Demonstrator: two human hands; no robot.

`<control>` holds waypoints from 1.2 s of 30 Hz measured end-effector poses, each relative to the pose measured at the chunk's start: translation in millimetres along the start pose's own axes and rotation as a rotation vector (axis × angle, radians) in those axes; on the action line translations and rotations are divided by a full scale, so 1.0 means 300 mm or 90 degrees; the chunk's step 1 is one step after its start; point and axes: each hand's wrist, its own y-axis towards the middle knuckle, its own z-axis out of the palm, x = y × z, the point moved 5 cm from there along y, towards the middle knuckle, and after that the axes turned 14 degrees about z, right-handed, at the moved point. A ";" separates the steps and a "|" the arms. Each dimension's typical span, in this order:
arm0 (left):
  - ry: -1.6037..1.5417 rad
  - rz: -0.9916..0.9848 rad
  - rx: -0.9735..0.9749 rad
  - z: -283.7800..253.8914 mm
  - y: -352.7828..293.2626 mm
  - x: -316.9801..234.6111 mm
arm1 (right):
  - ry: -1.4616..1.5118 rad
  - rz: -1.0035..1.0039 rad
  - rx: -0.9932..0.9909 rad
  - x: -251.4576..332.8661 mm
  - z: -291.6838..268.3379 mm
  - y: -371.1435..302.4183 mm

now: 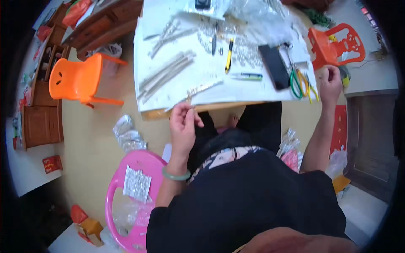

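Observation:
My left hand (pixel 183 120) is at the table's near edge, thumb and fingers drawn together in a pinch. Just beyond its fingertips lies a silvery beaded strip (pixel 205 87) with a gold-coloured end. Whatever the pinch holds is too fine to make out. Off the table's right side, my right hand (pixel 330 81) is raised with its fingertips pressed together, and nothing between them can be named. Nearest to it are green-and-yellow-handled scissors (pixel 300 84) and a black phone (pixel 274 67). A yellow-and-black craft knife (pixel 229 55) and a pale pen (pixel 247 76) lie mid-table.
Bundles of grey strips (pixel 166 76) and clear plastic bags (pixel 265 21) lie on the white-covered table (pixel 198 67). An orange chair (pixel 78 80) stands left, another orange chair (pixel 333 44) right. A pink chair (pixel 156 162) holding a silvery packet (pixel 137 184) is beside my left arm.

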 end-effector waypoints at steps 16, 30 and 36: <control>0.125 0.123 -0.017 -0.113 0.286 0.040 | -0.059 -0.019 0.242 0.156 0.403 0.436; 0.333 0.174 -0.094 -0.070 0.263 0.056 | -0.118 -0.280 0.255 0.340 1.096 0.976; 0.363 0.162 -0.124 -0.089 0.240 0.044 | -0.372 -0.364 0.201 0.465 1.176 0.799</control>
